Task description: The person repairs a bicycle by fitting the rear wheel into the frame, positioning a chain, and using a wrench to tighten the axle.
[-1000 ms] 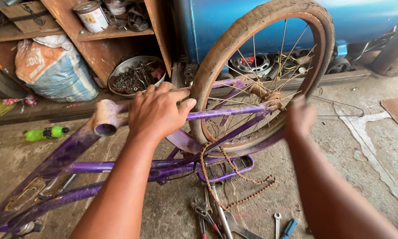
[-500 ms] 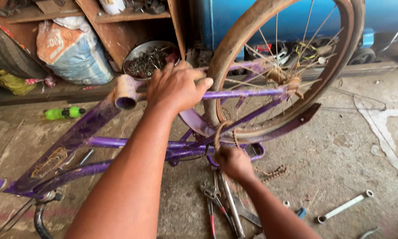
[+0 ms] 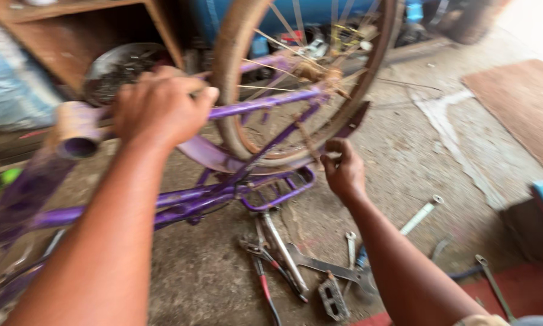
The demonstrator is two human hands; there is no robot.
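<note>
- Since half a second ago, your right hand [image 3: 342,171] has shifted from the chain area below the wheel to the lower rim of the rear wheel [image 3: 295,78], beside the dark fender tip.
- Your left hand [image 3: 161,108] stays clenched over the purple bicycle frame [image 3: 181,205], on the tube next to the open seat-tube end.
- Your right fingers curl near the tyre; whether they pinch anything, you cannot tell.
- Pliers [image 3: 260,265] and spanners [image 3: 420,214] lie on the concrete floor [image 3: 416,157] beneath the upturned bike.
</note>
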